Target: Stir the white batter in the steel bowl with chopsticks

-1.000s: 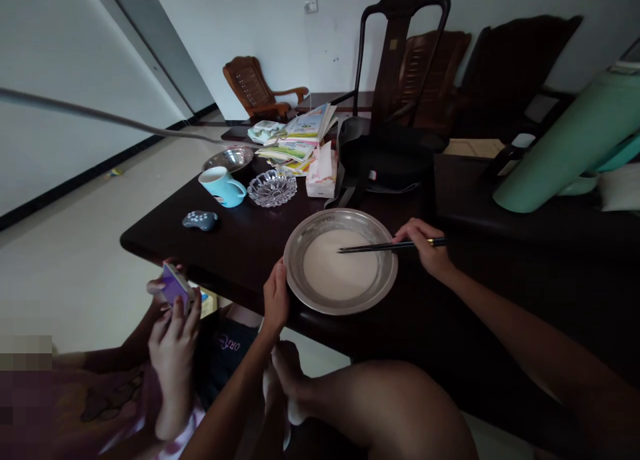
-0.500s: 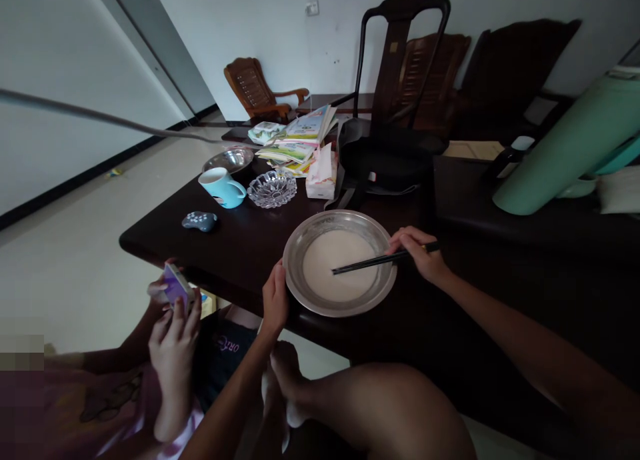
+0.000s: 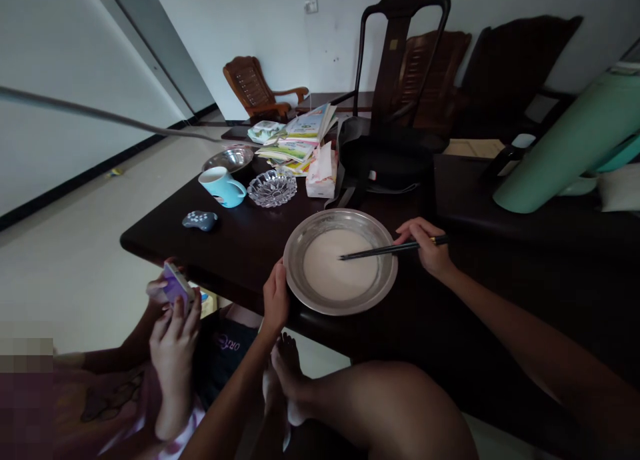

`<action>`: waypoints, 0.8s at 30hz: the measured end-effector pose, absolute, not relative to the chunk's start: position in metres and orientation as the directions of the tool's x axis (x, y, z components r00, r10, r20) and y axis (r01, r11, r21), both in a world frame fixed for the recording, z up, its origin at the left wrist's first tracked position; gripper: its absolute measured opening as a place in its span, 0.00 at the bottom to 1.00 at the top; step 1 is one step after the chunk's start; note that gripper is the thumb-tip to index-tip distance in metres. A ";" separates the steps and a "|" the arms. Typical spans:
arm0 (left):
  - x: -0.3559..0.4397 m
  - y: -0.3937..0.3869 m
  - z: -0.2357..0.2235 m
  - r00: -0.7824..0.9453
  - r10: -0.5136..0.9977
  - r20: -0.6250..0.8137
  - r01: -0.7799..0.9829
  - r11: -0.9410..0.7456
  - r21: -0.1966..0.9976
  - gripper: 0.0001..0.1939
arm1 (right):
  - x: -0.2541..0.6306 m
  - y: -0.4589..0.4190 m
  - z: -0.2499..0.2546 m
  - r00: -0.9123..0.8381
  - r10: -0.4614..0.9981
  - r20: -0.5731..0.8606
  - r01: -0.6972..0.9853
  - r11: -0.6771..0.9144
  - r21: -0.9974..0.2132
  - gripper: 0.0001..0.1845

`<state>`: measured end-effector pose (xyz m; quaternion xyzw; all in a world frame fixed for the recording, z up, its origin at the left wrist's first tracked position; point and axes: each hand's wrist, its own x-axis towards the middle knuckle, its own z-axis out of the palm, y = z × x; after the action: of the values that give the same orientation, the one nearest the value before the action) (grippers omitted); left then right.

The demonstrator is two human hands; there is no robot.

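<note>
A round metal bowl (image 3: 295, 277) stands near the front edge of the dark table. Inside it lies a pale, off-white liquid or batter (image 3: 335, 280). My left hand (image 3: 275, 297) grips the bowl's left rim, fingers closed along its side. To the right of the bowl, my right hand (image 3: 425, 243) is closed around dark chopsticks (image 3: 375, 251). They reach leftward over the rim, with their tips at the surface of the pale mixture near its middle.
Left of the bowl are a game controller (image 3: 200, 221), a blue mug (image 3: 225, 190) and a glass dish (image 3: 273, 189). Behind sit a tissue box (image 3: 321, 177), books (image 3: 305, 137) and a black bag (image 3: 390, 160). A green flask (image 3: 560, 147) leans right. Another person's hands hold a phone (image 3: 177, 287).
My right hand has shifted right and slightly up, carrying the chopsticks. Their tips moved up and a little right across the mixture. My left hand stays on the rim.
</note>
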<state>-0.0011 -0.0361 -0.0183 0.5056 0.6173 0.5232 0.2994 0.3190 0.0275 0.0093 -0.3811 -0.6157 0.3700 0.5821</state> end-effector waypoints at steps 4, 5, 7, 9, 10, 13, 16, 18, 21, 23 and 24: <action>-0.001 -0.036 -0.019 -0.313 0.937 0.155 0.315 -0.052 0.948 0.32 | 0.318 0.027 0.009 -0.139 0.904 0.405 0.014 0.411 -0.912 0.17; -0.001 -0.036 -0.019 -0.320 0.935 0.156 0.317 -0.050 0.947 0.33 | 0.318 0.027 0.009 -0.161 0.898 0.409 0.042 0.420 -0.906 0.17; -0.001 -0.036 -0.019 -0.328 0.931 0.160 0.319 -0.051 0.947 0.33 | 0.318 0.027 0.010 -0.124 0.896 0.427 0.075 0.437 -0.896 0.16; -0.001 -0.036 -0.019 -0.324 0.931 0.165 0.316 -0.058 0.947 0.33 | 0.318 0.027 0.010 -0.044 0.900 0.434 0.034 0.436 -0.899 0.17; -0.001 -0.036 -0.019 -0.319 0.933 0.166 0.316 -0.061 0.947 0.33 | 0.318 0.027 0.010 -0.031 0.904 0.427 -0.002 0.427 -0.904 0.17; 0.000 -0.036 -0.018 -0.314 0.935 0.164 0.316 -0.060 0.947 0.33 | 0.318 0.026 0.010 -0.143 0.902 0.406 -0.026 0.407 -0.913 0.17; 0.000 -0.036 -0.018 -0.322 0.934 0.156 0.315 -0.050 0.948 0.33 | 0.318 0.025 0.010 -0.174 0.892 0.416 0.069 0.433 -0.899 0.17; -0.001 -0.036 -0.018 -0.322 0.934 0.154 0.317 -0.047 0.947 0.33 | 0.318 0.026 0.011 -0.083 0.900 0.428 0.083 0.434 -0.897 0.18; -0.001 -0.036 -0.018 -0.319 0.935 0.156 0.316 -0.050 0.947 0.32 | 0.318 0.026 0.011 -0.062 0.909 0.411 0.046 0.414 -0.909 0.19; 0.000 -0.036 -0.017 -0.319 0.934 0.158 0.317 -0.052 0.947 0.32 | 0.317 0.025 0.012 -0.145 0.900 0.410 0.047 0.420 -0.906 0.18; 0.000 -0.036 -0.017 -0.321 0.934 0.160 0.320 -0.052 0.946 0.32 | 0.317 0.025 0.013 -0.173 0.891 0.419 0.058 0.434 -0.899 0.17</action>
<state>-0.0003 -0.0365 -0.0169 0.5034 0.6227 0.5221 0.2936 0.3172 0.0245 0.0131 -0.3606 -0.6585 0.3912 0.5324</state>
